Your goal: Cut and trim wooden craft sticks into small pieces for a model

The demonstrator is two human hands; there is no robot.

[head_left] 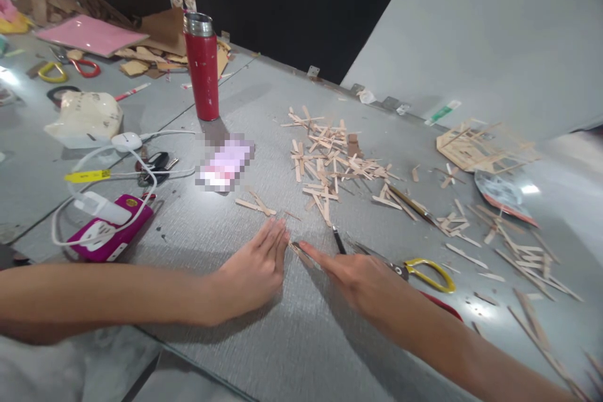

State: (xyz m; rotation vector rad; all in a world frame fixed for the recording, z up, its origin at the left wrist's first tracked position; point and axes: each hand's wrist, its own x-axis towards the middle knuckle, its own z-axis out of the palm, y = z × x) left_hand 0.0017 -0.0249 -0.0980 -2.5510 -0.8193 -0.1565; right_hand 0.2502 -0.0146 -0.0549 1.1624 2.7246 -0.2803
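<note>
My left hand (257,260) rests on the grey table with its fingers pressed together, their tips at a small piece of wooden stick (292,244). Opposite it, my right hand (355,273) is closed around a thin, dark blade-like tool (305,256), the index finger stretched along it toward the stick. Most of that tool is hidden under the hand. A black-handled tool with a silver tip (337,240) shows behind the right hand; whether the hand touches it I cannot tell. Yellow-and-red-handled scissors (426,273) lie beside the right wrist. Crossed wooden sticks (257,202) lie beyond the left fingertips.
A heap of wooden sticks (330,151) spreads across the middle. Upright behind stands a red bottle (203,72), with a blurred-out phone (226,162) before it. Left are a purple power strip (113,226) and white cables. A wooden stick frame (471,147) stands right.
</note>
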